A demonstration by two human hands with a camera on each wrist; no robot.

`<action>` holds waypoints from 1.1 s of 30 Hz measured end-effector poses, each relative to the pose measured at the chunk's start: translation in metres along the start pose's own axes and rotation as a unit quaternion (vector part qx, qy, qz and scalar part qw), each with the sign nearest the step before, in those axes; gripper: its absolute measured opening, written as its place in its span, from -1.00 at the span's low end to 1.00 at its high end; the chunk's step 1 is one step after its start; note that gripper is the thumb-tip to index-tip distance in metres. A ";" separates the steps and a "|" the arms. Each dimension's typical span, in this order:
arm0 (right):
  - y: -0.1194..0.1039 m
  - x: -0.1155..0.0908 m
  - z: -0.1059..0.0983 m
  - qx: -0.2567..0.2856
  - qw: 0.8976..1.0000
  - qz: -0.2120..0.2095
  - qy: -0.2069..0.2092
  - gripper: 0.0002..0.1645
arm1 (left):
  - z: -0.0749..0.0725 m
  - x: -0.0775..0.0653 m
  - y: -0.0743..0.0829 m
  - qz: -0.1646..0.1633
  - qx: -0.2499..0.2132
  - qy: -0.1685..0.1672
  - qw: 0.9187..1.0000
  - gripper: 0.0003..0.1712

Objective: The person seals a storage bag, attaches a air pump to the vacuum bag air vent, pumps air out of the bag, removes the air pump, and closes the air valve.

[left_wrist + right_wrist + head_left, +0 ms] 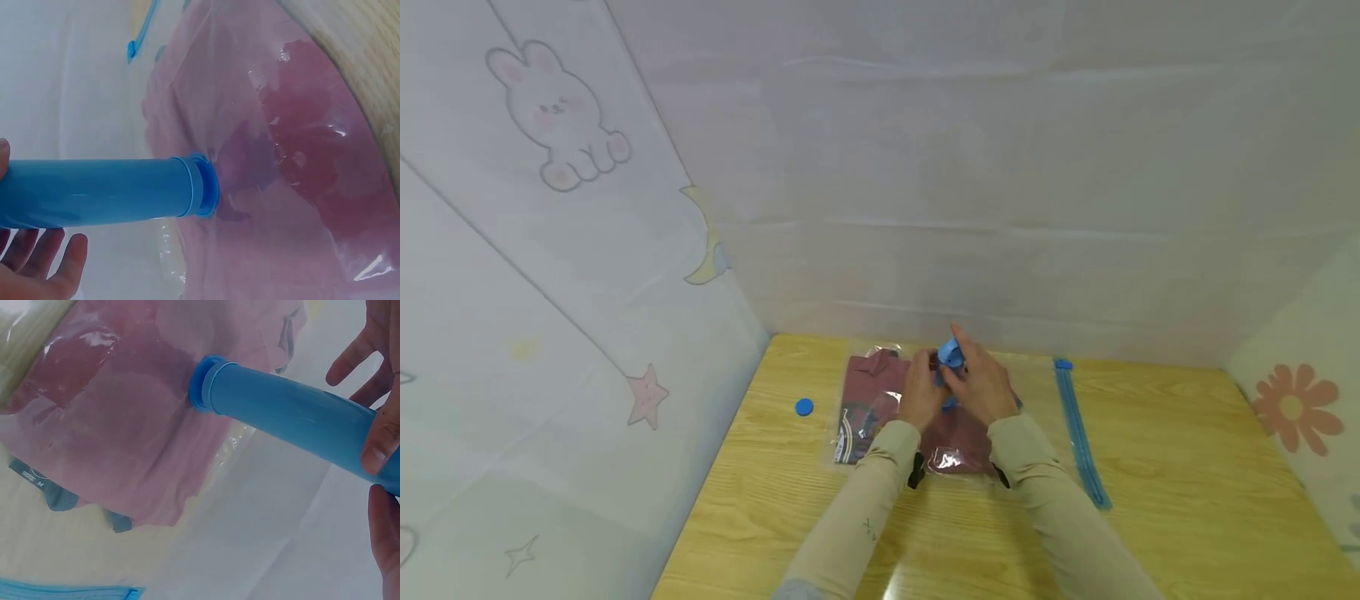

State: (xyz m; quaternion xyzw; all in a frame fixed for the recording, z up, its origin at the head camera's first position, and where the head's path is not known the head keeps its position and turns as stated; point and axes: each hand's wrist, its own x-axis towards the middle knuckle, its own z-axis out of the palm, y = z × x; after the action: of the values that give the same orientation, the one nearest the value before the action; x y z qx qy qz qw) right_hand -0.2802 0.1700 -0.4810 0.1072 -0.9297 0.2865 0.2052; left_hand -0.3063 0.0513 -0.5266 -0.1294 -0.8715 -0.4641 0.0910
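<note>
A clear vacuum storage bag (1037, 392) lies on the table with dark red folded clothing (312, 125) inside. A blue hand pump (106, 190) stands upright, its flared end against the bag's film. My left hand (921, 392) holds the pump's barrel, thumb on one side and fingers on the other. My right hand (988, 387) grips the pump's top, thumb and index finger at the blue end; most of this grip lies outside the right wrist view. The spot under the pump's end is hidden.
A blue round cap (804, 407) lies on the wooden table (760, 500) left of the bag. The bag's blue zip strip (1081, 442), with a slider (1063, 364) at its far end, runs along the right side. A pale wall covering (925, 167) rises behind the table.
</note>
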 end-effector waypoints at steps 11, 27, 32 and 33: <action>0.005 -0.002 0.000 0.113 0.991 0.072 -0.023 -0.04 | -0.001 0.002 -0.006 0.022 -0.025 -0.001 0.999 -0.49; -0.002 -0.003 -0.005 0.260 0.949 0.161 -0.072 -0.36 | -0.008 -0.002 -0.018 0.015 -0.078 -0.060 0.995 -0.41; -0.017 -0.002 -0.017 0.295 0.938 0.158 -0.086 -0.40 | -0.009 0.000 -0.022 0.028 -0.076 -0.074 0.994 -0.41; -0.021 -0.002 -0.020 0.298 0.938 0.153 -0.087 -0.40 | -0.009 0.000 -0.023 0.032 -0.073 -0.076 0.994 -0.42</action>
State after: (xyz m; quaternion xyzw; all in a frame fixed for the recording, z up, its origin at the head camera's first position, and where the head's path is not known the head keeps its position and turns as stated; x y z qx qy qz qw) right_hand -0.2657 0.1647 -0.4568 0.0441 -0.8212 0.5679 0.0354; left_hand -0.3128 0.0314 -0.5392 -0.1987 -0.8351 -0.5121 0.0295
